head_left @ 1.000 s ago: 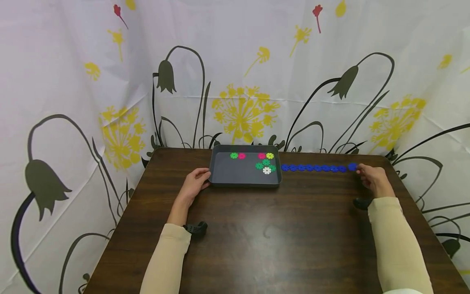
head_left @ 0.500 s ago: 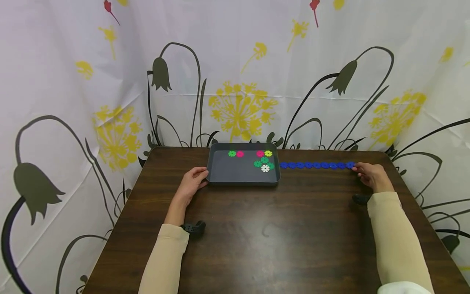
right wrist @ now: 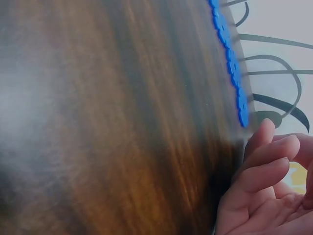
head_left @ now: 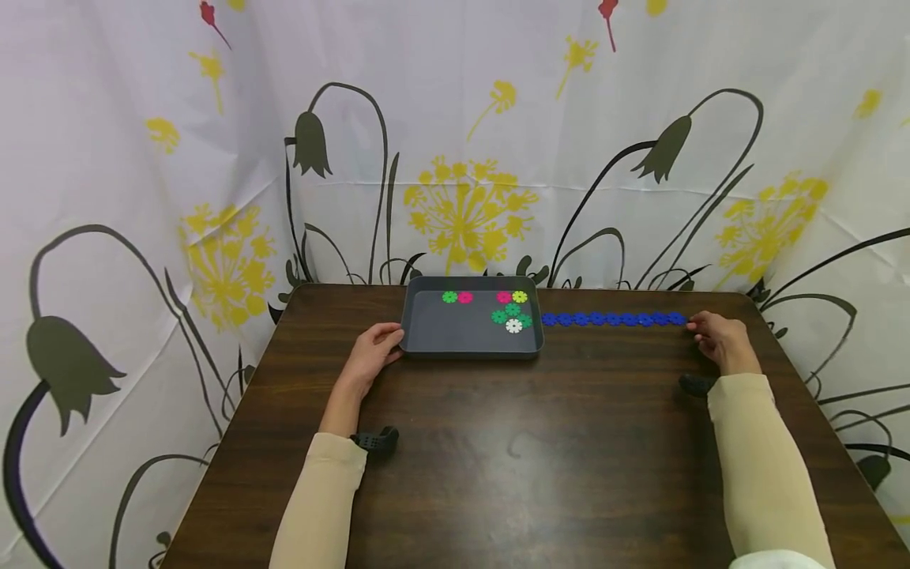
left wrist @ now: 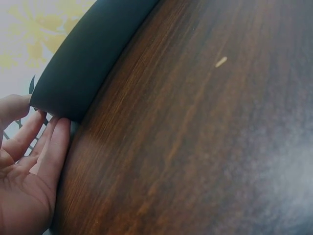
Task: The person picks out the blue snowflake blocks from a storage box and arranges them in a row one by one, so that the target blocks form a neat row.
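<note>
A blue row of small flower-shaped discs (head_left: 613, 319) runs along the back of the table, rightward from the tray. My right hand (head_left: 721, 340) is just past the row's right end, its fingers loosely bent and holding nothing. In the right wrist view, the end blue disc (right wrist: 242, 107) lies flat, a small gap from my fingertips (right wrist: 266, 128). At the left wall of the dark grey tray (head_left: 441, 332), my left hand (head_left: 371, 356) holds the corner, thumb at the rim and fingers against the side. My left fingers (left wrist: 56, 147) show there in the left wrist view.
Inside the tray lie several more discs: a green disc (head_left: 450, 297) beside a pink disc (head_left: 465, 297), a pink and a yellow disc (head_left: 520, 297), some darker green ones and a white disc (head_left: 513, 325). A patterned curtain (head_left: 455, 142) hangs behind the brown table (head_left: 526, 442).
The last blue disc moved left from a gap into line with the row. My right hand followed it, then let go and drew slightly right. My left hand stayed at the tray.
</note>
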Demonstrator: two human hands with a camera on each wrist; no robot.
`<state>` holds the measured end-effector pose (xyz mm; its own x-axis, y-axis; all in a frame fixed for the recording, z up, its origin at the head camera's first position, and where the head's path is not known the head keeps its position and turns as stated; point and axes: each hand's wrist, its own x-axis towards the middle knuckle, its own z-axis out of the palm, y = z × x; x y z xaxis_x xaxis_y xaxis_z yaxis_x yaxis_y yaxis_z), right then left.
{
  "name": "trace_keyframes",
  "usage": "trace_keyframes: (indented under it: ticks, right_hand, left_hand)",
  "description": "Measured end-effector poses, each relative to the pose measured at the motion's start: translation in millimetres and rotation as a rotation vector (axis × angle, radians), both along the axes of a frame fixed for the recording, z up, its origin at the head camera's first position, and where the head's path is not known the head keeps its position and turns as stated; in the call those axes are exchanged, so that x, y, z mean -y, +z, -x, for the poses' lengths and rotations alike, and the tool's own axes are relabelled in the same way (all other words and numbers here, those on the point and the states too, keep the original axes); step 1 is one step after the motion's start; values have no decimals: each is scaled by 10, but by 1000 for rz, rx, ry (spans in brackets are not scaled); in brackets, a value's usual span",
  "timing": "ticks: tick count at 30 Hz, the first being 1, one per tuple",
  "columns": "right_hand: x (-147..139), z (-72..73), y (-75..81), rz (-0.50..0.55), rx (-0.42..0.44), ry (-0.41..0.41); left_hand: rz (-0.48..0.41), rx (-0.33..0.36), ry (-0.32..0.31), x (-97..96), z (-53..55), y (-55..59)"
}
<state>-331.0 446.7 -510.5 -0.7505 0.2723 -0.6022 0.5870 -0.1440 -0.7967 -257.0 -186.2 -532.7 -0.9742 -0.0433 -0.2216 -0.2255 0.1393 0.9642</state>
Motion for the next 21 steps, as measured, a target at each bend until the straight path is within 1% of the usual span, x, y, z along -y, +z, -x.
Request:
trace_keyframes:
  ticks: [4, 10, 15, 18, 21]
  right_hand:
    - [14, -58, -24, 16, -30, 24]
    - [89, -81, -117, -30, -91, 127]
    - [193, -54, -148, -121, -136, 249]
    - [267, -45, -140, -214, -187, 333]
    - [380, -44, -112, -284, -244, 387]
  left_hand:
    - [-7, 4, 2, 6, 22, -29]
    - [-24, 11, 11, 7, 72, -36]
    - [-16, 10, 13, 16, 125, -32]
    - [-17, 10, 11, 17, 157, -28]
    - [-25, 28, 20, 25, 174, -15]
